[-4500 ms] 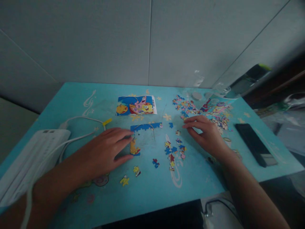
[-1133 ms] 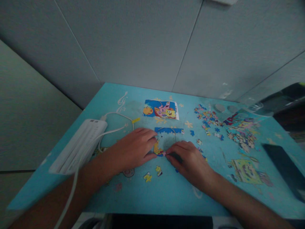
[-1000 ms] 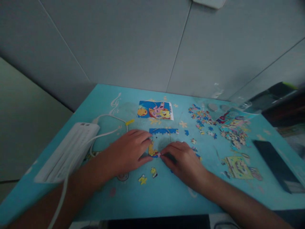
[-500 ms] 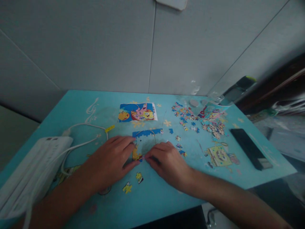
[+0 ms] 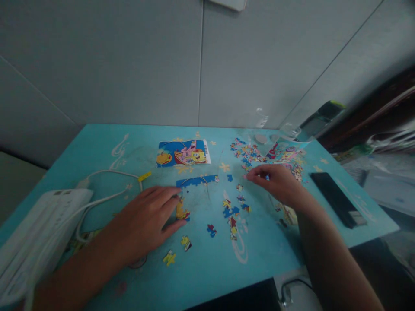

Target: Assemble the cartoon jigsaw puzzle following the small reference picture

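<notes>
My left hand (image 5: 155, 216) lies on the table with thumb and fingers apart, touching the left edge of a partly joined jigsaw border. The border has a blue top strip (image 5: 197, 180) and a yellow left section (image 5: 182, 211). My right hand (image 5: 274, 179) is over the table on the right, its fingertips pinched on a small pinkish puzzle piece (image 5: 245, 176). Loose pieces lie around: a blue one (image 5: 230, 177), a red-and-blue one (image 5: 212, 230), a joined blue cluster (image 5: 231, 211) and yellow pieces (image 5: 169, 258) nearer me.
A printed picture card (image 5: 183, 153) lies behind the border. Piles of pieces (image 5: 246, 151) sit at back right, beside a clear plastic container (image 5: 287, 149). A black phone-like slab (image 5: 337, 198) lies right. A white power strip (image 5: 45, 237) with cables stands left.
My right hand has moved from the border's lower left corner to the right and away from me, uncovering loose pieces. My left hand stays at the border's left edge.
</notes>
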Demonstrator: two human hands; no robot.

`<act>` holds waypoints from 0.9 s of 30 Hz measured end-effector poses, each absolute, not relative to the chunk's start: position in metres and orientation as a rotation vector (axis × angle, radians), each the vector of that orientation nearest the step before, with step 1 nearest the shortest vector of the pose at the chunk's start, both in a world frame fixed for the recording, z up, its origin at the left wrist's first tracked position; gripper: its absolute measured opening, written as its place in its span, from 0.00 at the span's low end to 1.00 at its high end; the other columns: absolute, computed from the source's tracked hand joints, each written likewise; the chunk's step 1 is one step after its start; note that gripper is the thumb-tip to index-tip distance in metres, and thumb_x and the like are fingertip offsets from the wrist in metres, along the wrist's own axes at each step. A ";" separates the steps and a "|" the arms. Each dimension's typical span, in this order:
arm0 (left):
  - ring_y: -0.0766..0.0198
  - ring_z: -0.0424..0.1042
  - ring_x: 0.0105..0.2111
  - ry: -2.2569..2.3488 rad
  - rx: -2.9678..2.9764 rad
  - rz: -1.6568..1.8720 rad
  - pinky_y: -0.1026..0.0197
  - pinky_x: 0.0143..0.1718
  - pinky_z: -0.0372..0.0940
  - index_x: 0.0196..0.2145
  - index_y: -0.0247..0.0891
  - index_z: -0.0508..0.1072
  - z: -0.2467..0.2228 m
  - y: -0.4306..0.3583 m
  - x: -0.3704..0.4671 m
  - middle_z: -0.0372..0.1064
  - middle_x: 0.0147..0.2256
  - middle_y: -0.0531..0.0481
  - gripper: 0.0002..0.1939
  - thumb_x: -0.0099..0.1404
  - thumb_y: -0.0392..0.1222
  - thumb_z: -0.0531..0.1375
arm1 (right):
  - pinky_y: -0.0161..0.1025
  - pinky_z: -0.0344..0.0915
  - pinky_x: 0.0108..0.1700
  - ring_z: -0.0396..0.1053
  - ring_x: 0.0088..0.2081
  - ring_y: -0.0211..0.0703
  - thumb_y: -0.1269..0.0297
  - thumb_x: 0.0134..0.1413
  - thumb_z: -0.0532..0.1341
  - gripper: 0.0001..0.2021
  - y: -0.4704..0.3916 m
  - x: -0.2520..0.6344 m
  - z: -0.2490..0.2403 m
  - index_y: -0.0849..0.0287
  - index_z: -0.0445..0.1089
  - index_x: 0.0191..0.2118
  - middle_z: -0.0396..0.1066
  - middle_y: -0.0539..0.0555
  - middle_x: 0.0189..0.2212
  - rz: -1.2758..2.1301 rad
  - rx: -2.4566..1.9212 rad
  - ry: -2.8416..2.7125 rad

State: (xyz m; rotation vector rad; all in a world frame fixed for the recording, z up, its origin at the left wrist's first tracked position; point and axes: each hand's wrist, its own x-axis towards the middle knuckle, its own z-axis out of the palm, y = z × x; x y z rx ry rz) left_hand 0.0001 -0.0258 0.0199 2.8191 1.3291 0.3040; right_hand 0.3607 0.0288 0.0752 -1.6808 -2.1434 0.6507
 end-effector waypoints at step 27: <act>0.43 0.70 0.56 1.229 2.815 0.402 0.38 0.60 0.67 0.53 0.33 0.77 0.014 -0.024 -0.004 0.71 0.56 0.36 0.27 0.71 0.59 0.58 | 0.39 0.66 0.33 0.73 0.29 0.42 0.60 0.60 0.64 0.07 0.027 0.375 0.067 0.56 0.79 0.36 0.78 0.52 0.30 0.592 -1.802 -2.300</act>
